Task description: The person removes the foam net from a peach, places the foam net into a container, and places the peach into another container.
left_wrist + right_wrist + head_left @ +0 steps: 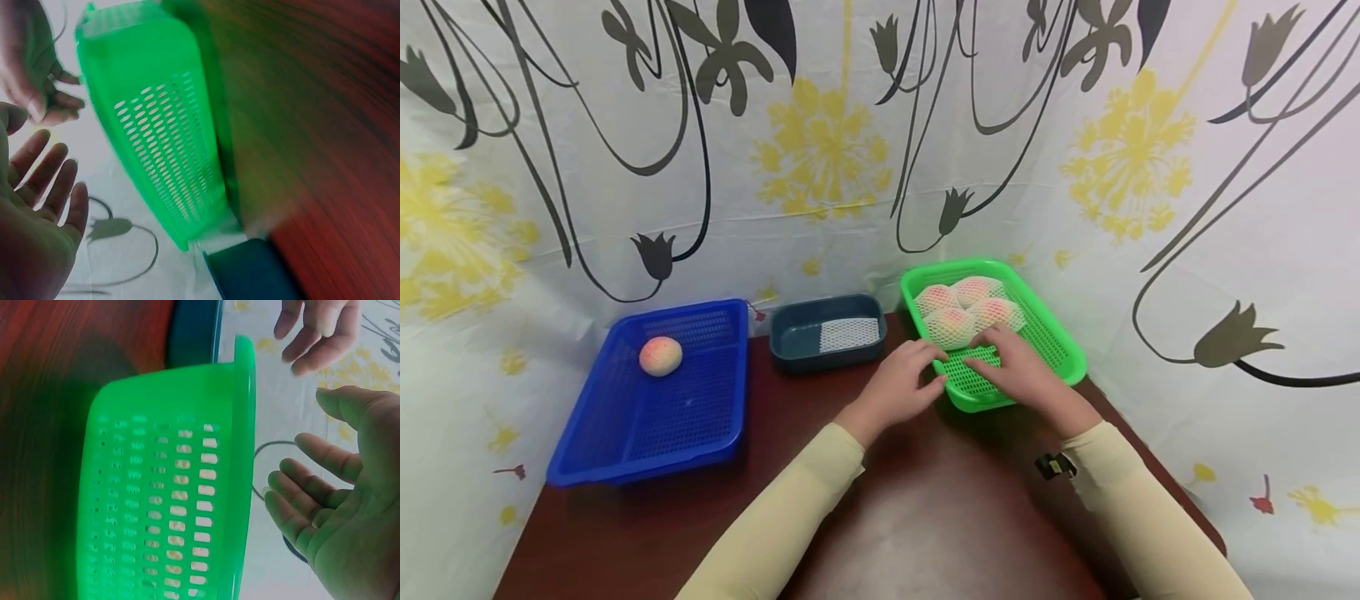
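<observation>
Four-sided and green, a plastic basket [1052, 342] holds several peaches [976, 292] wrapped in white foam netting, grouped at its far end. Above its near left rim is my left hand [901, 385], fingers loosely bent and nothing in them. My right hand [1021, 367] hovers over the basket's near part, also holding nothing, its fingertips close to the nearest peaches. Both wrist views show the palms beside the basket wall with the fingers spread and relaxed: left hand [37, 212], right hand [344, 487].
A blue basket [700, 417] at the left holds one unwrapped peach [661, 357]. Between the baskets stands a dark teal tray [797, 358] with a piece of white foam netting [848, 334] in it. A patterned curtain [850, 242] hangs behind the brown table [925, 533].
</observation>
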The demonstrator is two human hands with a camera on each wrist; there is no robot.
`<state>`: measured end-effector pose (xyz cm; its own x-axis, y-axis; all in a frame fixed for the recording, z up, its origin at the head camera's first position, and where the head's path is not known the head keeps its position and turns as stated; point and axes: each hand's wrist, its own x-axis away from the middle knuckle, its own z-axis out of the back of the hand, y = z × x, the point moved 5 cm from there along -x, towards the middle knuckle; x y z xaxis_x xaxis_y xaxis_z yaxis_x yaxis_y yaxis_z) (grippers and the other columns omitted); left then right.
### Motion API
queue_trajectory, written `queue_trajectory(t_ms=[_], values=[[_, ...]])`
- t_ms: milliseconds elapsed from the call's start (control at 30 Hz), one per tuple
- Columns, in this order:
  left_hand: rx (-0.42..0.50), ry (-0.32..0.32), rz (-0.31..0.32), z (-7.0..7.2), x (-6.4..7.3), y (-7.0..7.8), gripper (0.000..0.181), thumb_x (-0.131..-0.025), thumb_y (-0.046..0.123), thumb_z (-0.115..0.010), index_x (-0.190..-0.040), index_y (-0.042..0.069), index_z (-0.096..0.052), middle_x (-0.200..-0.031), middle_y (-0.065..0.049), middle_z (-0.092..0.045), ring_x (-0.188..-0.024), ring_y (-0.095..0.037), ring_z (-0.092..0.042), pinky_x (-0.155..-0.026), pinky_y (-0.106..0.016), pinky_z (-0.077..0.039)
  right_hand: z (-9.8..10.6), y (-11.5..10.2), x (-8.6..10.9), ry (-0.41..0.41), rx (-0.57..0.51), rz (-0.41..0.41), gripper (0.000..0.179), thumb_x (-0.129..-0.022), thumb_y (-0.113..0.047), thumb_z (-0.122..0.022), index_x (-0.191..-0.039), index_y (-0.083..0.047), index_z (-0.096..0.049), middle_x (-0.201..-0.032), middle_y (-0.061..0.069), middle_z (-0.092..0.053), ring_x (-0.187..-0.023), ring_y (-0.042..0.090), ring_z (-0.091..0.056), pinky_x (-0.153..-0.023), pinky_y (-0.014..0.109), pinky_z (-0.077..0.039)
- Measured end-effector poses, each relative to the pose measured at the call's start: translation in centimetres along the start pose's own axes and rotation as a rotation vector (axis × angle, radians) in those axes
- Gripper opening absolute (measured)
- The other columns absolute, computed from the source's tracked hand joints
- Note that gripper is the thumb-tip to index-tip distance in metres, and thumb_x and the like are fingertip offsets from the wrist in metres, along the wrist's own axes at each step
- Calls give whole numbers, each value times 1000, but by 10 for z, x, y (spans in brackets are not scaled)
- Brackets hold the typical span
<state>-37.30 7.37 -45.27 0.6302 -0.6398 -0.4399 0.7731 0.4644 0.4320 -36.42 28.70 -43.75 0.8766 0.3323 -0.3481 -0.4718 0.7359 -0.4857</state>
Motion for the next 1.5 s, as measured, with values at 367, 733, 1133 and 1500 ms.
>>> queue_trajectory(t_ms=[367,733,1133,1500], values=[[-350,-176,-47,-55,-28,9,59,-114,55,-51,-158,17,-60,-165,-2,-55,-155,-22,-45,-131,-43,-32,14,21,-5,7,-17,-79,31,-109,-23,-74,-125,2,-68,-126,24,-66,-122,47,-64,-102,64,-53],[-478,-252,-5,-77,-42,-1,68,-117,62,-32,-172,23,-42,-179,-2,-35,-166,-21,-28,-135,-43,-19,20,44,-14,-24,2,-127,35,-110,-25,-71,-127,6,-69,-128,26,-67,-123,46,-63,-103,63,-54],[-474,-271,3,-81,-44,-1,68,-117,62,-31,-172,25,-41,-180,-1,-34,-166,-21,-27,-135,-43,-18,40,64,-56,-166,130,-189,48,-110,-29,-70,-136,11,-62,-140,32,-63,-133,51,-60,-113,65,-48],[-462,-276,9,-83,-45,-2,65,-116,61,-32,-168,25,-49,-174,0,-45,-163,-20,-34,-133,-44,-25,25,95,-97,-339,396,-109,69,-96,-17,-83,-154,6,-54,-146,35,-57,-132,55,-58,-109,67,-49]])
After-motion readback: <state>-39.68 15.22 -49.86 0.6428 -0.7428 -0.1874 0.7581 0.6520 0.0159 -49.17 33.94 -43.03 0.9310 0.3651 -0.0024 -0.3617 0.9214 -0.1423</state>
